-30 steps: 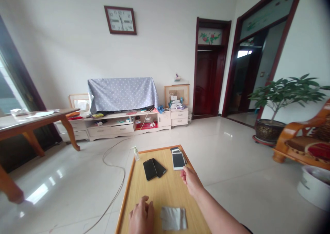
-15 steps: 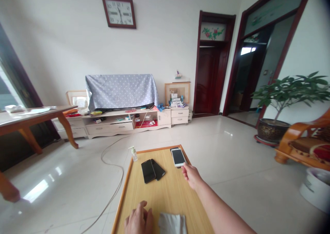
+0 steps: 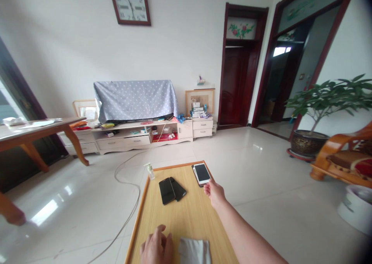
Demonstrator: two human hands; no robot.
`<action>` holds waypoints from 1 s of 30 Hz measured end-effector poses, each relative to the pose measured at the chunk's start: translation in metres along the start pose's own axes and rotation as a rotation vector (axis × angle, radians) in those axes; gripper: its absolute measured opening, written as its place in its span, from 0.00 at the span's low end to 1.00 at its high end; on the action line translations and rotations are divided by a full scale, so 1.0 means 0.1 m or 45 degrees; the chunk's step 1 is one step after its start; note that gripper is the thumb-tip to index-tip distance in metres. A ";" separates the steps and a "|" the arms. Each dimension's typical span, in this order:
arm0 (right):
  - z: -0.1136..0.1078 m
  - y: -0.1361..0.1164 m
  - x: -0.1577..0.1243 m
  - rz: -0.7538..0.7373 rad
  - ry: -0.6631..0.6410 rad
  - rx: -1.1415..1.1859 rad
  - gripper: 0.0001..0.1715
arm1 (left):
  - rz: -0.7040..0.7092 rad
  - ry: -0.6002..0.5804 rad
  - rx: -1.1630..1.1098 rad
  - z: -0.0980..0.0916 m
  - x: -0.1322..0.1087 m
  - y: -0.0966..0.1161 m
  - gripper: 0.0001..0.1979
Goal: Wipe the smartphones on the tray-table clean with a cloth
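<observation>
My right hand (image 3: 214, 193) reaches to the far right corner of the wooden table (image 3: 174, 221), its thumb and fingers pinched on the lower edge of a white smartphone (image 3: 202, 173). Under that phone, a dark phone (image 3: 195, 175) shows along the left side. My left hand (image 3: 157, 245) lies near the front of the table, fingers loosely bent and apart, with nothing in it. Beside it is a folded grey cloth (image 3: 194, 251). Two black phones (image 3: 166, 191) lie near the middle, one partly over the other (image 3: 180, 193).
A clear pump bottle (image 3: 150, 171) stands at the table's far left corner. A cable (image 3: 135, 190) runs over the floor on the left. Beyond are a low cabinet (image 3: 124, 142) with a polka-dot cloth (image 3: 136, 99), a potted plant (image 3: 310, 144) and a wooden chair (image 3: 331, 155).
The white phone has shifted slightly right with my right hand, and more of the dark phone beneath now shows at its left. My left hand has stayed in place. The view has tilted slightly.
</observation>
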State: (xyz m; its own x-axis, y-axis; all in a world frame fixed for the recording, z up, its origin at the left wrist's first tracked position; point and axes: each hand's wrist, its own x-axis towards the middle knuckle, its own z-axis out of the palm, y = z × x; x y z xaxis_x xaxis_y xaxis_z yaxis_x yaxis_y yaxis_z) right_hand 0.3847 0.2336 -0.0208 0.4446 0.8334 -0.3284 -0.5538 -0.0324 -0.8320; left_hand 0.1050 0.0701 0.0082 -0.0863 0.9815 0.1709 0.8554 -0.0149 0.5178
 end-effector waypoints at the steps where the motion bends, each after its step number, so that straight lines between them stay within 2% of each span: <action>1: 0.00 0.00 0.00 0.001 0.002 0.000 0.21 | 0.003 0.003 0.000 0.00 0.00 0.00 0.19; 6: 0.02 -0.01 -0.01 -0.004 0.011 -0.020 0.21 | 0.010 0.025 -0.004 0.01 -0.01 0.01 0.18; 13: 0.05 -0.06 -0.09 -0.059 0.027 -0.077 0.25 | 0.005 -0.026 -0.029 -0.01 0.00 -0.01 0.18; 20: 0.05 -0.01 -0.37 -0.195 -0.039 -0.375 0.30 | 0.033 0.012 -0.063 -0.08 -0.05 0.03 0.16; 23: 0.12 0.10 -0.62 -0.303 -0.162 -0.598 0.31 | 0.032 0.025 -0.062 -0.07 -0.06 0.01 0.16; 26: 0.31 0.22 -0.91 -0.446 -0.348 -0.834 0.26 | 0.036 0.032 -0.065 -0.05 -0.05 -0.04 0.16; 28: 0.48 0.30 -1.10 -0.544 -0.497 -0.941 0.21 | 0.030 0.033 -0.073 -0.04 -0.05 -0.06 0.16; 30: 0.66 0.37 -1.26 -0.698 -0.705 -1.178 0.23 | 0.020 0.030 -0.094 -0.04 -0.05 -0.09 0.16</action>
State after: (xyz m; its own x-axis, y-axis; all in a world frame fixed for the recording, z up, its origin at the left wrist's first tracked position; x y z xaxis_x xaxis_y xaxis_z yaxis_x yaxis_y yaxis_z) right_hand 0.2613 0.1636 0.0190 -0.0246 0.9762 0.2156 0.4276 0.2053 -0.8804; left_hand 0.0960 0.0647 0.0059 -0.0855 0.9763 0.1986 0.8170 -0.0453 0.5748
